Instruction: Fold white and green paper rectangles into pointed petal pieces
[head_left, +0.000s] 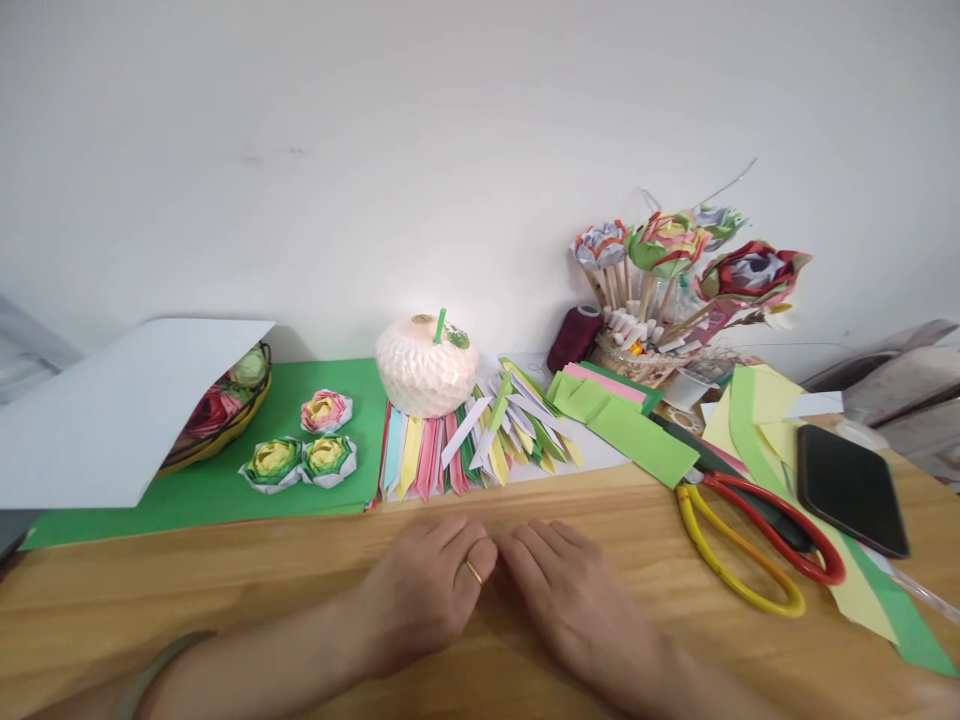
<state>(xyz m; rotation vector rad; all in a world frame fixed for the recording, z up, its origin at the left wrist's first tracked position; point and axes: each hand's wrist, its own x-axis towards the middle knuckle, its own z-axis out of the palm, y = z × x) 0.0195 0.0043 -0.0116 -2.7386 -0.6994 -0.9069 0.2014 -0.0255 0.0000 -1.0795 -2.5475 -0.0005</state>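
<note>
My left hand (431,585), with a gold ring on one finger, rests on the wooden table (300,580) with its fingers curled in. Beside it lies my right hand (574,590), its fingers also folded down; the two almost touch at the index fingers. No object shows in either hand, though the palms are hidden. Just beyond them are folded paper strips (427,460) in several colours and a loose heap of folded paper pieces (517,420). Scissors (757,540) with red and yellow handles lie right of my right hand.
Three paper flowers (326,412) sit on green sheets (202,500), near a basket (259,395) partly under white paper (127,400). A white textured container (427,370) stands centrally. At right are paper flowers on sticks (667,240), a thread spool (574,338), green slips (637,440) and a phone (851,490).
</note>
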